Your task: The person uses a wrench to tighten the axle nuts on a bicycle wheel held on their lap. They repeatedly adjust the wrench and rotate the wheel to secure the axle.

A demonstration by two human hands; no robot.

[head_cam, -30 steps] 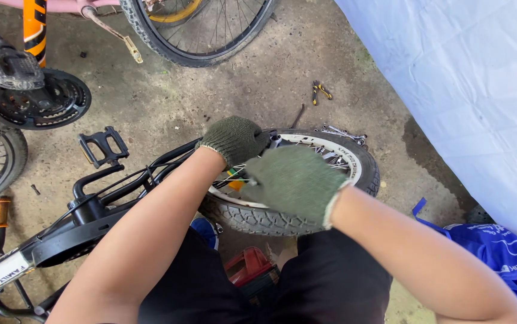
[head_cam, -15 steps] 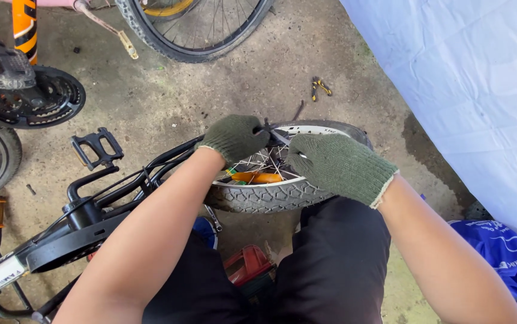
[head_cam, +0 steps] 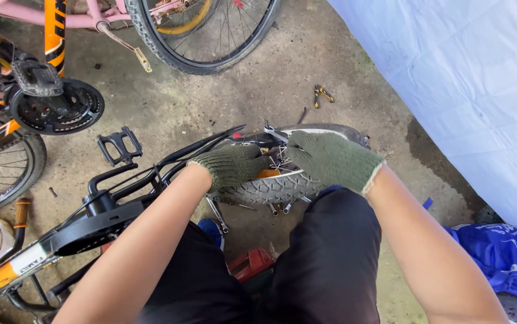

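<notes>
The person crouches over a small black-tyred bicycle wheel with a white rim [head_cam: 270,187], which sits near the middle of the concrete floor [head_cam: 210,102], still mounted at the end of a black bicycle frame [head_cam: 150,174] lying on its side. Both hands wear knitted olive-green work gloves. The left hand [head_cam: 231,166] rests on the wheel at about its nine o'clock edge, fingers curled down into the spokes; whether it actually grips anything there I cannot tell. The right hand [head_cam: 330,159] lies over the wheel's top, from roughly twelve to two o'clock, fingers bent and pressed against the rim and tyre, closed loosely on them.

A black pedal [head_cam: 119,145] sticks up from the frame at ten o'clock from the wheel. At twelve o'clock, well apart, a small pair of yellow-handled pliers [head_cam: 322,94] lies on the floor, and beyond it stands a large spoked wheel [head_cam: 210,42] of a pink bicycle. A black chainring with pedal [head_cam: 54,102] hangs at far ten o'clock. A pale blue tarpaulin [head_cam: 450,78] fills the two o'clock side, and a blue plastic bag [head_cam: 498,258] lies at four o'clock.
</notes>
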